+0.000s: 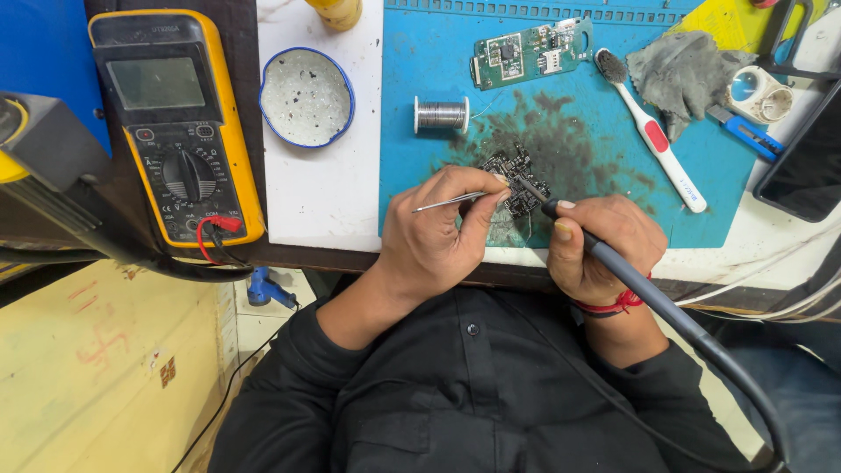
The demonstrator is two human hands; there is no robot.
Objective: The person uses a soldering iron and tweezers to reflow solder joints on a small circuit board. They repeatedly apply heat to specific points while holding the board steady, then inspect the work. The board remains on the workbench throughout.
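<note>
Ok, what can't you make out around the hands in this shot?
- Head view: the iron tip's contact with the dark board, too small.
- Tweezers tips, hidden by left hand fingers.
- Board's lower edge, behind right hand.
- Phone, cut by right edge.

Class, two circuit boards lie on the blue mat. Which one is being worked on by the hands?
The dark circuit board under the soldering iron tip, at the mat's near edge; the green circuit board lies untouched farther back.
</note>
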